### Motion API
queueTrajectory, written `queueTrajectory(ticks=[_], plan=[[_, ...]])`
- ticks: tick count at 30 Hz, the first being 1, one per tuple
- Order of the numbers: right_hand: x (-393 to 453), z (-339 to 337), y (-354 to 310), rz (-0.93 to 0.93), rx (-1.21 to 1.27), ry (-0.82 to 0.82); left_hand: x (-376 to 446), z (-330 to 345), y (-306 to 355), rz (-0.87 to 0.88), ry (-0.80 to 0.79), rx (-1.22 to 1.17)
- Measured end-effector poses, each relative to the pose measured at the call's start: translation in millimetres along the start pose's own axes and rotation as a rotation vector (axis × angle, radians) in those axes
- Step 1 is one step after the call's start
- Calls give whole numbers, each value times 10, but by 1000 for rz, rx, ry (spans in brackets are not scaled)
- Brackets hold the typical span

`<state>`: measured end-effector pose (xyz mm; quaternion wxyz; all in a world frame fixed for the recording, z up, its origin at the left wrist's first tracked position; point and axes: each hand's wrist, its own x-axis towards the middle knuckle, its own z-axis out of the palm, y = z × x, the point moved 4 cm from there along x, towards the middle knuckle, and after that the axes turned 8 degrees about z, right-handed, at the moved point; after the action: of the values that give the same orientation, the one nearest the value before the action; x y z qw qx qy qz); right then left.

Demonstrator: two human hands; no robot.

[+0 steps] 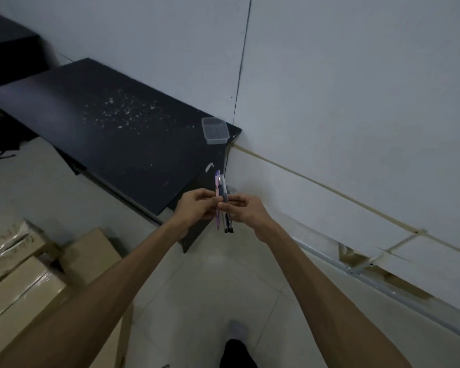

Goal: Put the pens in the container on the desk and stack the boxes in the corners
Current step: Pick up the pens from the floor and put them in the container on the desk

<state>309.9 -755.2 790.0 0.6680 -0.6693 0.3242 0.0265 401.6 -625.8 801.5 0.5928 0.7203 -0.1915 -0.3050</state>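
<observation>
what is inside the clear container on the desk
No pens show inside the clear container at the far corner of the black desk; faint marks on its floor are too small to identify. The pens are in both hands, left, right.

Dim, bluish, low-contrast pic w/ soft blur throughout, wide-angle bending at edges, no glare.

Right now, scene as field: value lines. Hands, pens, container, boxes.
left hand: pinches the pens
right hand: also pinches the pens
pens: small upright bundle, one pink, held between both hands, in front of the desk end
container: clear plastic tub, no lid, on the desk corner by the wall
boxes: cardboard, on the floor at lower left
pens in container: none visible
</observation>
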Motion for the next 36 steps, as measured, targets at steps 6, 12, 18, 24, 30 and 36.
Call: queueTrajectory(ticks=[6,12,18,24,30,36], plan=[[1041,-548,-447,25,7,-11,1183,193,303,-45,-23,-33],[1896,-953,-917,55,-5,-25,2172,274,528,-61,-15,-63],[2776,-1067,-1198,104,-2,-21,3093,126,543,-79,19,-59],[3693,-936,-1310,171,34,8,3940,-179,376,-115,113,-109],[4577,-807,-1287,230,-25,54,4737,-460,-41,-208,132,-45],[5197,-765,-1155,291,-116,70,5222,-529,-365,-225,83,-8]])
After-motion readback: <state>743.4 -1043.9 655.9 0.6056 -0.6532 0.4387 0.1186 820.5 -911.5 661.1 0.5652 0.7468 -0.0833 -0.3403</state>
